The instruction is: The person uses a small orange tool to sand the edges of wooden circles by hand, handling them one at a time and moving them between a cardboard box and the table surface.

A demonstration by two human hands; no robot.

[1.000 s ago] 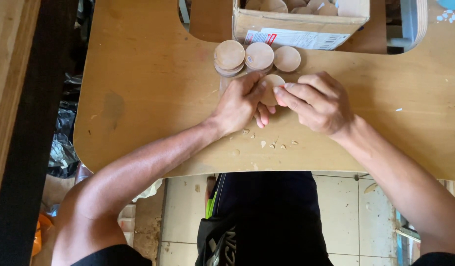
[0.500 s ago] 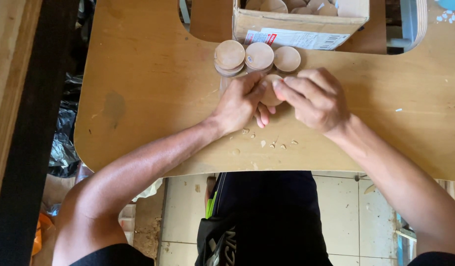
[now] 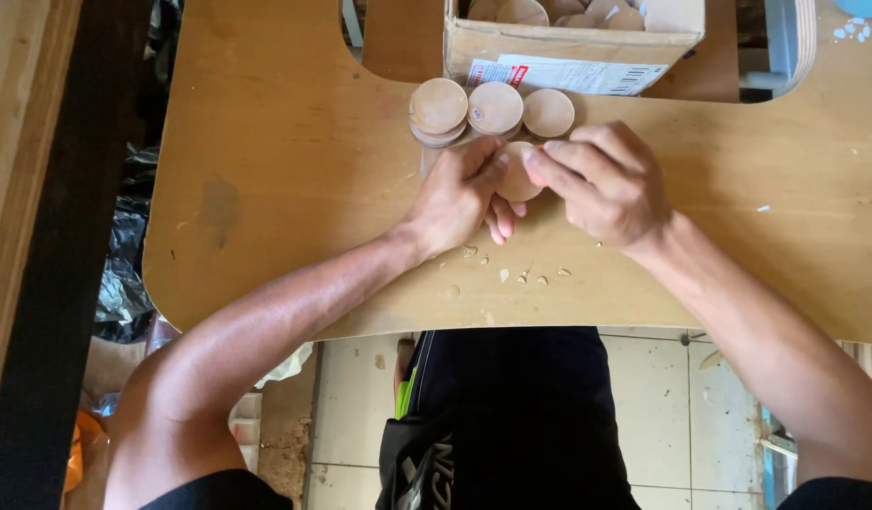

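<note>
Both hands pinched a small round pale wooden disc [image 3: 517, 175] near the plywood bench's [image 3: 285, 189] far edge: left hand [image 3: 459, 194] and right hand [image 3: 606, 184] fingers clenched on its rim. It looked light, stiff, best held edgewise.

Table [image 3: 266, 189]: light tan plywood with a faint darker smudge at left. Wooden discs [image 3: 492, 109]: pale beige, three stacks at far centre; the disc [image 3: 516, 175] between the hands is the same pale tone. Cardboard box [image 3: 568, 42]: brown, bearing a white label [image 3: 568, 76] with a red mark. Wood chips [image 3: 511, 274]: pale, scattered near. Floor tiles [image 3: 346, 397]: cream. Trousers [image 3: 502, 416]: black with a green accent.
</note>
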